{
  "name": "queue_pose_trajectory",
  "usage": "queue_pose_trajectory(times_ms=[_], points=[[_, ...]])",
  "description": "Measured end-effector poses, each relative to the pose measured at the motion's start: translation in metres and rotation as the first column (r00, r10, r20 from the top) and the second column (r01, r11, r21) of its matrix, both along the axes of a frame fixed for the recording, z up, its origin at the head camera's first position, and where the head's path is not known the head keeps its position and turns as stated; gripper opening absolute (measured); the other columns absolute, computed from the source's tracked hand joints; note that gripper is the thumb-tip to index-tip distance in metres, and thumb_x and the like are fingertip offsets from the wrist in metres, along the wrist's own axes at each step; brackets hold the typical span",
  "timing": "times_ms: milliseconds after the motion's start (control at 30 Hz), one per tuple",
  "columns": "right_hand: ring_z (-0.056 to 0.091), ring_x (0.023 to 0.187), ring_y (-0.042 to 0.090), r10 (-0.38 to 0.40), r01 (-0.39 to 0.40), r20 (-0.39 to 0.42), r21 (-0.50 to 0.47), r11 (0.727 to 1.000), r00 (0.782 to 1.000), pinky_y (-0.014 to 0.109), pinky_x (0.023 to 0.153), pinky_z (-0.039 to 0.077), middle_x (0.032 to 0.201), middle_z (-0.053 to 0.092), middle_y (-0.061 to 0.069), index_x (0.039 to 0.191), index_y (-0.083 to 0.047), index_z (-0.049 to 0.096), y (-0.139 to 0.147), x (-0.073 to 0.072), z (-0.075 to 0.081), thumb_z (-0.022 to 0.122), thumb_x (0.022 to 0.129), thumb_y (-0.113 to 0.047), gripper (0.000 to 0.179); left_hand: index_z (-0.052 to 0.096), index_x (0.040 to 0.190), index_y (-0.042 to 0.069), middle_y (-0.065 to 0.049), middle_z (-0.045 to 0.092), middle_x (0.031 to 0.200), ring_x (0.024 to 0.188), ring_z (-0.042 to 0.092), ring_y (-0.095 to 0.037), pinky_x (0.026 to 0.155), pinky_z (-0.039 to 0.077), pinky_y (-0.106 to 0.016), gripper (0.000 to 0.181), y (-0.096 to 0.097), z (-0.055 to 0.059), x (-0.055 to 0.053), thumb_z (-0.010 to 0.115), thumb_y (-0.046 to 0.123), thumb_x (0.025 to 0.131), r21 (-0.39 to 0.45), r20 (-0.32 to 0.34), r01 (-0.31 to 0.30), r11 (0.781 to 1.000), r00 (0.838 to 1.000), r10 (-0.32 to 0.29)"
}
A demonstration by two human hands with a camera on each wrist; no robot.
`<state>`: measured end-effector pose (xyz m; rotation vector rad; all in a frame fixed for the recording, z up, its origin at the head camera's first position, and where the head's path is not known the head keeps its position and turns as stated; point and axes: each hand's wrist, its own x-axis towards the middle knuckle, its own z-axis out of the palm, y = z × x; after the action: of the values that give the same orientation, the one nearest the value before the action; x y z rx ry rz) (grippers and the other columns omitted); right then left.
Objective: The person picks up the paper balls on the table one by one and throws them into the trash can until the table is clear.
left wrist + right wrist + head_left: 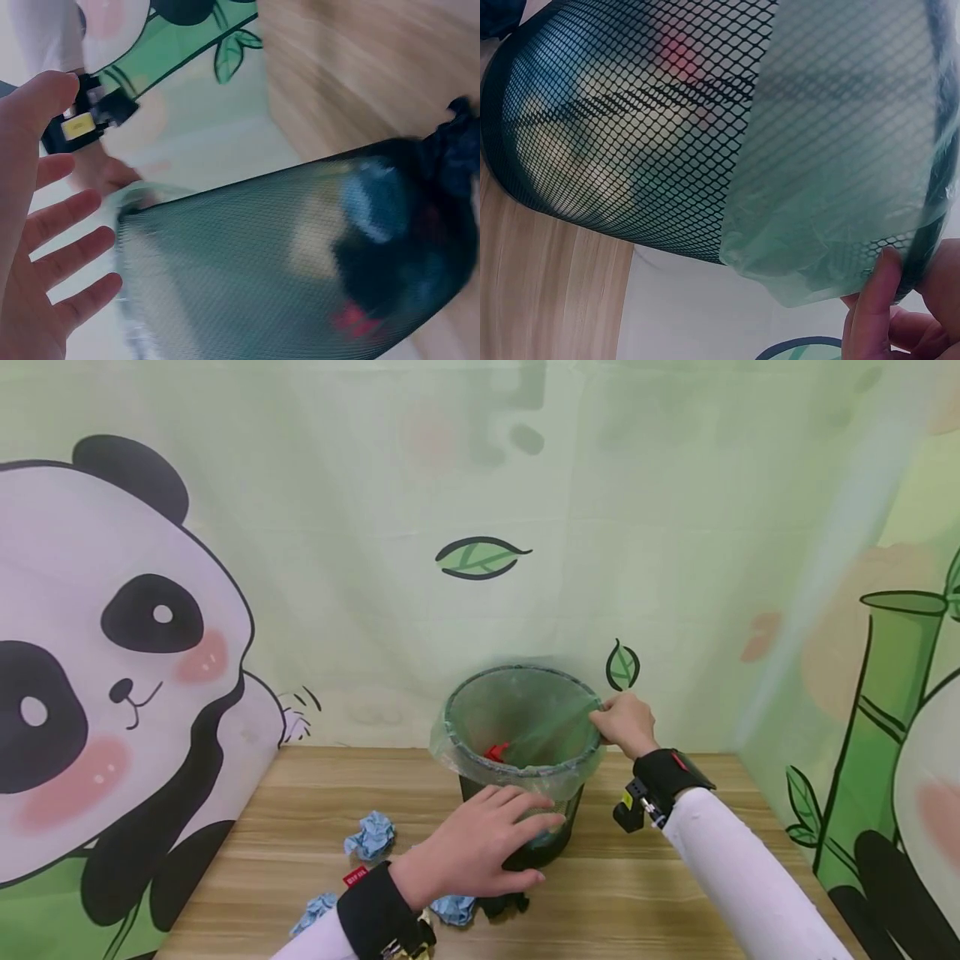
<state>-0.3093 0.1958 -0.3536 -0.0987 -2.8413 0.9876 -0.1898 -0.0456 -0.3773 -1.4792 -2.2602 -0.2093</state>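
Observation:
A black mesh wastebasket (645,142) stands on the table, with a thin green plastic bag (817,187) lining it and folded down over its rim. My right hand (628,724) pinches the bag and rim at the right side, thumb and fingers on either side of the edge. In front of the basket hovers my left hand (487,843), its fingers spread and relaxed and holding nothing; the left wrist view shows the same fingers (71,259) apart from the mesh. Inside the bag lies a red crumpled piece (495,752). Blue, yellowish and dark pieces show blurrily through the mesh.
Blue crumpled paper balls (371,835) lie on the wooden table (645,877) left of and before the basket. A black crumpled piece (504,904) rests near its base. Behind the table hangs a green backdrop (360,568) printed with pandas.

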Motion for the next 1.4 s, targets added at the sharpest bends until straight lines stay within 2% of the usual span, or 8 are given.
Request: queue_pose_trajectory(times_ms=[133,367,600,833,967,1133,1300,1400], points=[[0.055,0.045,0.013,-0.002,0.002,0.0,0.008,1.0,1.0,0.025,0.048,0.037,0.044,0.051,0.001,0.045,-0.014,0.036,0.0,0.0,0.0,0.05,0.077,-0.014,0.034,0.043,0.126,0.023,0.001,0.045,0.123,0.11,0.043,-0.013,0.088,0.039,-0.031,0.054,-0.002,-0.021,-0.001,0.044,0.054,0.082,0.006,0.007,-0.021,1.0,1.0,0.021],[0.055,0.045,0.012,-0.008,0.008,0.006,0.009,1.0,1.0,0.024,0.049,0.037,0.044,0.05,0.0,0.046,-0.013,0.036,0.0,-0.001,0.0,0.049,0.077,-0.014,0.034,0.041,0.127,0.024,0.0,0.045,0.121,0.109,0.043,-0.015,0.086,0.04,-0.033,0.055,-0.005,-0.065,-0.009,0.042,0.055,0.082,-0.028,0.068,-0.081,0.996,0.994,0.082],[0.058,0.049,0.017,-0.018,0.018,0.014,0.008,1.0,1.0,0.024,0.048,0.037,0.044,0.05,0.0,0.046,-0.013,0.037,0.0,0.0,0.0,0.05,0.077,-0.014,0.034,0.037,0.129,0.026,0.001,0.043,0.122,0.109,0.041,-0.015,0.086,0.04,-0.033,0.059,-0.003,-0.102,-0.014,0.043,0.057,0.08,-0.108,0.161,-0.139,0.984,0.975,0.156],[0.058,0.049,0.018,-0.024,0.024,0.009,0.002,1.0,1.0,0.024,0.048,0.037,0.044,0.05,0.0,0.046,-0.013,0.038,-0.001,0.0,0.001,0.05,0.076,-0.013,0.033,0.041,0.126,0.025,0.001,0.044,0.119,0.105,0.044,-0.016,0.08,0.042,-0.032,0.059,0.004,-0.136,-0.016,0.053,0.054,0.077,-0.112,0.143,-0.198,0.974,0.967,0.213],[0.06,0.051,0.02,-0.014,0.014,0.012,-0.001,1.0,1.0,0.023,0.046,0.037,0.044,0.051,-0.001,0.046,-0.013,0.038,-0.001,0.0,0.0,0.05,0.076,-0.014,0.032,0.045,0.123,0.023,-0.001,0.046,0.115,0.101,0.045,-0.017,0.078,0.043,-0.033,0.058,0.005,-0.154,-0.016,0.06,0.048,0.073,-0.098,0.164,-0.223,0.97,0.958,0.237],[0.058,0.049,0.017,-0.014,0.014,0.007,-0.002,1.0,1.0,0.024,0.046,0.037,0.044,0.05,0.0,0.046,-0.013,0.037,-0.001,0.0,0.0,0.05,0.076,-0.014,0.033,0.049,0.12,0.021,-0.003,0.046,0.114,0.101,0.046,-0.02,0.078,0.043,-0.037,0.059,0.008,-0.169,-0.018,0.065,0.045,0.069,-0.098,0.211,-0.264,0.959,0.937,0.28],[0.055,0.045,0.013,-0.02,0.02,0.013,-0.011,1.0,1.0,0.024,0.046,0.038,0.043,0.049,0.0,0.046,-0.013,0.037,-0.001,0.0,0.001,0.05,0.077,-0.013,0.033,0.048,0.12,0.022,-0.003,0.046,0.115,0.102,0.045,-0.021,0.077,0.043,-0.039,0.06,0.012,-0.175,-0.022,0.064,0.049,0.069,-0.188,0.246,-0.296,0.936,0.909,0.337],[0.056,0.047,0.014,-0.019,0.019,0.016,-0.01,1.0,1.0,0.024,0.047,0.038,0.044,0.049,0.0,0.046,-0.012,0.037,-0.001,0.001,0.002,0.049,0.077,-0.013,0.034,0.047,0.121,0.023,-0.002,0.046,0.116,0.102,0.046,-0.02,0.076,0.043,-0.038,0.06,0.016,-0.176,-0.024,0.062,0.051,0.07,-0.248,0.256,-0.292,0.924,0.9,0.353]])
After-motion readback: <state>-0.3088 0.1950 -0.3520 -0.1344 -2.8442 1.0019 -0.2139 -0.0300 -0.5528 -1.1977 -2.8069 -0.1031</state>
